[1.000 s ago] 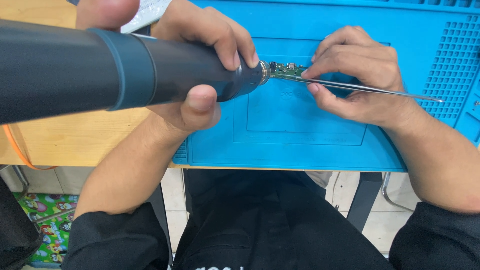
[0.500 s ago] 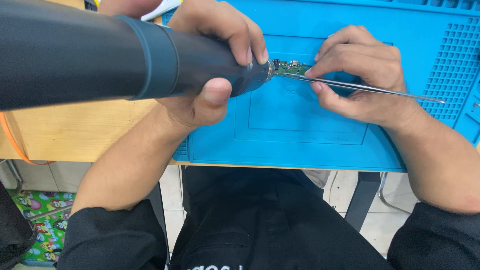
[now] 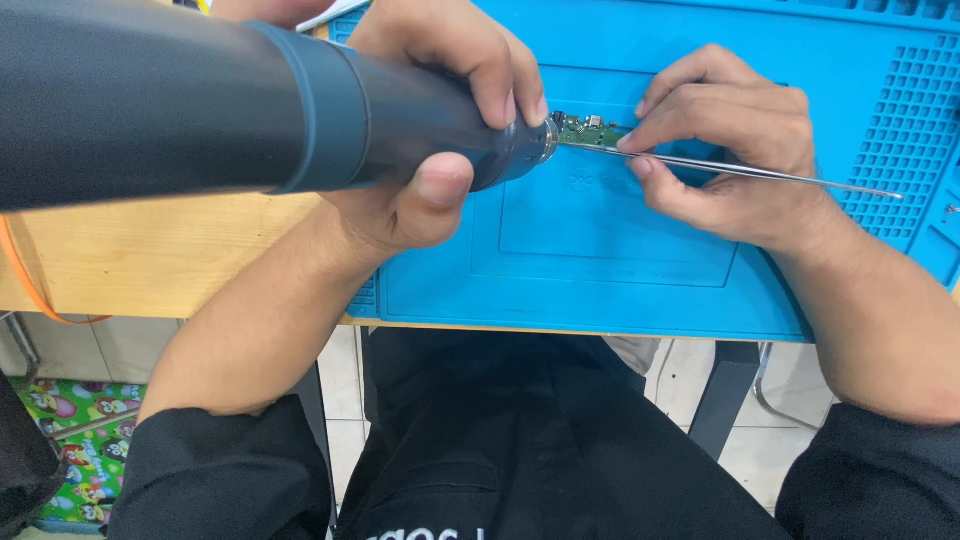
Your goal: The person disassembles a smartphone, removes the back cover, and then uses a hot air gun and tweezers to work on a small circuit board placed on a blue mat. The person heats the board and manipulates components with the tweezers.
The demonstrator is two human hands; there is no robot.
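Fingers of the left hand [image 3: 440, 130] wrap a dark hot-air tool [image 3: 300, 110], its metal nozzle aimed at a small green circuit board [image 3: 590, 130]. The right hand [image 3: 730, 150] pinches slim tweezers [image 3: 760, 175], tips apparently at the board's edge. Both work on a blue mat [image 3: 600, 250]; bare mat lies toward its near edge.

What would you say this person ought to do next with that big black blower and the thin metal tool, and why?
Probably keep the hot air tool steady a little longer. The left hand has its metal nozzle right at the edge of the small green circuit board, and the right hand has the tweezers at the board over the blue mat, ready to lift a part.
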